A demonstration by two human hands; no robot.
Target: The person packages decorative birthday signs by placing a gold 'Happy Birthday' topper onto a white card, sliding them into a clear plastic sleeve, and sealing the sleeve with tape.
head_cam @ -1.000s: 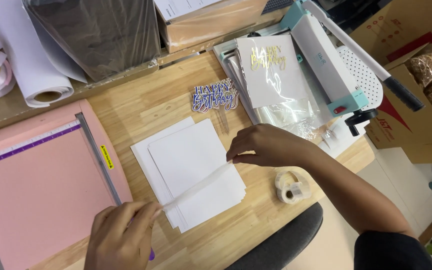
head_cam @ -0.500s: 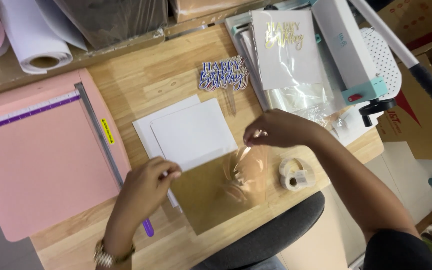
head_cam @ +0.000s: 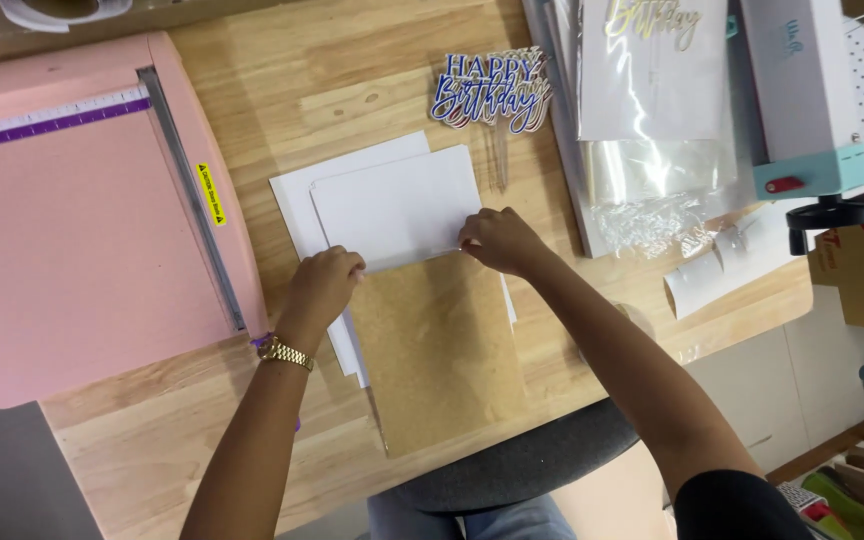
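A brown sheet lies on the wooden table, its top edge over a stack of white cards. My left hand, with a gold watch on the wrist, grips the sheet's top left corner. My right hand pinches the top right corner, where the sheet meets the uppermost white card. The lower part of the card stack is hidden under the brown sheet.
A pink paper trimmer fills the left of the table. A blue lettered cake topper lies behind the cards. Clear sleeves with a white card and a white and teal machine stand at the right. A grey chair seat is below the table edge.
The brown sheet, held up between my hands before, now lies flat over the white cards. Both hands have moved to its top corners. The view has shifted closer.
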